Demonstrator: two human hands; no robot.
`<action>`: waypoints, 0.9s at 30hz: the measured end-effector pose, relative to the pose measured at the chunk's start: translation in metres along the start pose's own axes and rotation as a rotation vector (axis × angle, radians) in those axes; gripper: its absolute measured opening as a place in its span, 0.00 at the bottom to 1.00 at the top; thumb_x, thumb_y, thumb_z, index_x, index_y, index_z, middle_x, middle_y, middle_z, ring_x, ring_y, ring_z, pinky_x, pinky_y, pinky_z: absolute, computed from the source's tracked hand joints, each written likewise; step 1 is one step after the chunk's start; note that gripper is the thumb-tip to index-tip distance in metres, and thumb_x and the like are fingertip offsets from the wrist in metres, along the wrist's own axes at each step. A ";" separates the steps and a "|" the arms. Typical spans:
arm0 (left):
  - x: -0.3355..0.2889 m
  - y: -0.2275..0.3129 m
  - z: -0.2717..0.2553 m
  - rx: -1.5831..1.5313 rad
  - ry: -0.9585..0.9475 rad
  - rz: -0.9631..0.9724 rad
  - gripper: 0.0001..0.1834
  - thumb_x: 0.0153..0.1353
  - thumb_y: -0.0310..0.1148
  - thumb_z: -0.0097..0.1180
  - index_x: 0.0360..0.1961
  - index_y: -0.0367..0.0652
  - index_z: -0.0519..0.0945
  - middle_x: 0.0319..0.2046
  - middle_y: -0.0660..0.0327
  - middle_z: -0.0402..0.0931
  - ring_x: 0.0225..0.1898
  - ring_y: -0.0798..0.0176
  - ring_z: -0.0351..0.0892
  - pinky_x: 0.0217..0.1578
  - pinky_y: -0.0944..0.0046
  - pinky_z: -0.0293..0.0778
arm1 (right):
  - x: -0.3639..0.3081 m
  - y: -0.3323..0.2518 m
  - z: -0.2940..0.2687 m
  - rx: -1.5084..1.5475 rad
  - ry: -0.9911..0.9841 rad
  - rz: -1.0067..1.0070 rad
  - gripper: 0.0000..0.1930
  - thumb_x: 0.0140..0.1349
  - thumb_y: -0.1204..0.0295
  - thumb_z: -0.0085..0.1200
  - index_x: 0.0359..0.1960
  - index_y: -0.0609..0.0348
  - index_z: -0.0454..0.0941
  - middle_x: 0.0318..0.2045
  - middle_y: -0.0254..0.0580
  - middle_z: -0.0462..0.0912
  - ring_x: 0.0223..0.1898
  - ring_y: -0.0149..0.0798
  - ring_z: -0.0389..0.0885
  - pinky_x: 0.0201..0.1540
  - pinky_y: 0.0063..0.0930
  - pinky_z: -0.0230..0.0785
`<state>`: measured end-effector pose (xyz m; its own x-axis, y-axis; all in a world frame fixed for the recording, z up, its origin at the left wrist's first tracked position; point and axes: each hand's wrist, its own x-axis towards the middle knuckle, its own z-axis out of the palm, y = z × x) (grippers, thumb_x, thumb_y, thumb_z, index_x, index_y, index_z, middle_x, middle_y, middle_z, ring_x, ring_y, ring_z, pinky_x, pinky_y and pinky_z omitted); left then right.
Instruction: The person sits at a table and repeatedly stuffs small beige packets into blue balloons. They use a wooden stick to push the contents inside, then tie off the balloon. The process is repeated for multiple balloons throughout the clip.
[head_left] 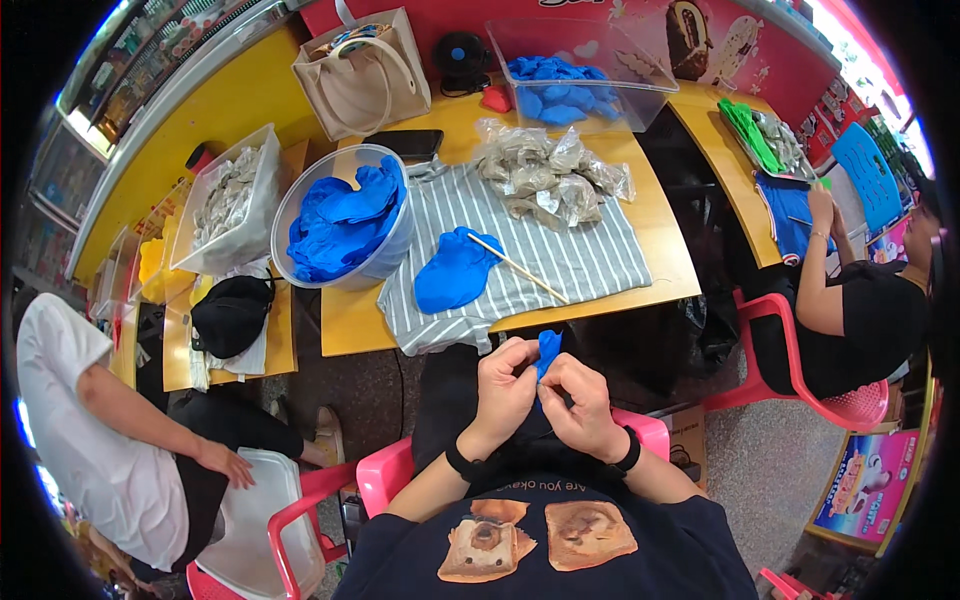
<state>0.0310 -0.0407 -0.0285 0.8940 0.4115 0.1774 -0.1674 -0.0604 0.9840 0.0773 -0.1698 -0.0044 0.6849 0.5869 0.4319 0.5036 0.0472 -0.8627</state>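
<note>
In front of my chest, beyond the table's near edge, I pinch a small blue fabric piece (549, 346) between both hands. My left hand (503, 388) has its fingers closed on the piece's left side. Close against it, my right hand (583, 398) grips the other side with thumb and bent fingers. Much of the piece is hidden by the fingers. Ahead, a larger flat blue fabric piece (447, 277) lies on a grey-and-white striped cloth (610, 262). A thin wooden stick (525, 271) rests with one end near that piece.
A round clear tub (400, 235) of blue pieces stands left of the cloth. Plastic-wrapped greyish packets (550, 172) are heaped behind it. Farther back are a clear bin (650, 88), a phone (412, 143) and a beige bag (365, 85). People sit at right (875, 330) and left (90, 430).
</note>
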 end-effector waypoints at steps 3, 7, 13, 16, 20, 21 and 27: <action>-0.003 -0.007 -0.004 0.047 -0.019 0.099 0.12 0.52 0.14 0.50 0.37 0.31 0.82 0.29 0.65 0.76 0.31 0.75 0.73 0.34 0.73 0.68 | -0.001 0.001 -0.001 -0.007 0.010 -0.024 0.06 0.52 0.85 0.56 0.27 0.65 0.71 0.24 0.45 0.72 0.23 0.43 0.72 0.26 0.31 0.63; -0.005 -0.008 -0.001 -0.503 0.007 -0.221 0.12 0.52 0.13 0.49 0.35 0.32 0.82 0.32 0.66 0.76 0.33 0.74 0.74 0.37 0.74 0.69 | 0.006 -0.012 -0.003 -0.192 0.068 -0.116 0.08 0.51 0.82 0.60 0.31 0.63 0.73 0.25 0.45 0.73 0.25 0.43 0.73 0.28 0.34 0.66; -0.005 -0.007 -0.001 -0.561 0.072 -0.237 0.10 0.55 0.13 0.51 0.34 0.35 0.81 0.34 0.66 0.78 0.35 0.75 0.75 0.38 0.73 0.71 | 0.000 -0.006 0.012 -0.269 0.151 -0.095 0.10 0.48 0.84 0.60 0.32 0.64 0.74 0.26 0.47 0.74 0.26 0.46 0.75 0.28 0.34 0.67; -0.005 -0.004 -0.003 -0.613 0.074 -0.238 0.10 0.56 0.13 0.51 0.34 0.36 0.81 0.33 0.66 0.78 0.35 0.75 0.75 0.39 0.74 0.71 | 0.002 -0.003 0.017 -0.262 0.110 -0.194 0.10 0.47 0.86 0.57 0.30 0.64 0.72 0.25 0.47 0.73 0.25 0.49 0.75 0.27 0.36 0.66; -0.007 -0.003 -0.007 -0.591 0.060 -0.201 0.11 0.57 0.14 0.50 0.37 0.35 0.82 0.36 0.63 0.82 0.37 0.73 0.79 0.41 0.71 0.75 | 0.011 -0.003 0.014 -0.217 0.055 -0.276 0.09 0.46 0.87 0.55 0.27 0.63 0.70 0.24 0.47 0.73 0.24 0.49 0.74 0.26 0.37 0.66; -0.006 0.000 -0.006 -0.595 0.064 -0.222 0.11 0.57 0.14 0.50 0.37 0.35 0.82 0.36 0.63 0.82 0.37 0.73 0.79 0.41 0.71 0.75 | 0.012 -0.003 0.013 -0.231 0.029 -0.283 0.08 0.46 0.87 0.55 0.27 0.63 0.71 0.24 0.47 0.73 0.24 0.49 0.74 0.27 0.38 0.67; -0.007 0.004 -0.007 -0.566 0.059 -0.254 0.13 0.55 0.13 0.50 0.37 0.35 0.83 0.34 0.66 0.79 0.37 0.74 0.76 0.41 0.72 0.72 | 0.016 -0.004 0.011 -0.262 -0.027 -0.308 0.07 0.46 0.84 0.55 0.24 0.62 0.70 0.23 0.46 0.71 0.24 0.50 0.73 0.26 0.39 0.66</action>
<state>0.0212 -0.0375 -0.0256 0.9129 0.4006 -0.0785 -0.1614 0.5308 0.8320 0.0803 -0.1518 0.0026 0.4690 0.5982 0.6497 0.8025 0.0186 -0.5964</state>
